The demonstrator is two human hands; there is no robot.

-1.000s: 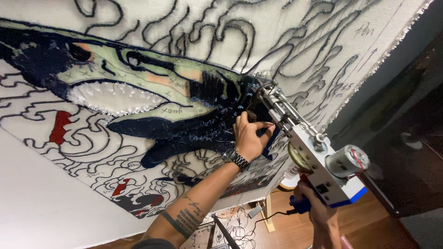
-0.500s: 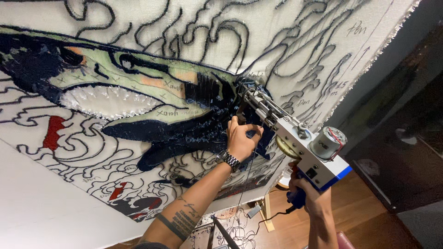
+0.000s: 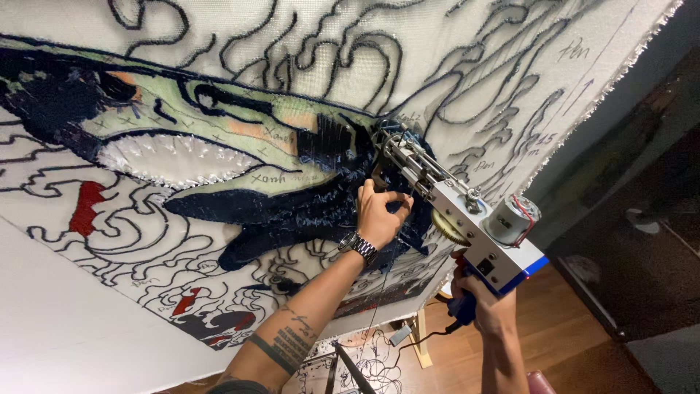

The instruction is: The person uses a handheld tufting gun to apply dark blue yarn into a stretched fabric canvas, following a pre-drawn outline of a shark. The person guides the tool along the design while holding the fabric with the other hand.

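Observation:
A tufting gun (image 3: 467, 219) with a white and blue body presses its needle end into a large stretched cloth (image 3: 306, 66) drawn with black outlines. Dark blue yarn fills the patch around the needle. My left hand (image 3: 379, 211), wearing a wristwatch, grips the gun's front handle close to the cloth. My right hand (image 3: 485, 310) is closed around the blue rear grip below the motor. A pale green and white tufted shape (image 3: 182, 146) lies left of the needle.
The cloth hangs on a wooden frame whose leg (image 3: 419, 339) stands on a wooden floor (image 3: 576, 350). A power cord (image 3: 408, 343) trails from the gun. A dark cabinet or wall (image 3: 642, 182) rises at the right.
The gun and both hands have shifted slightly left and up across the cloth, and the view has tilted with them. Both hands keep their grip.

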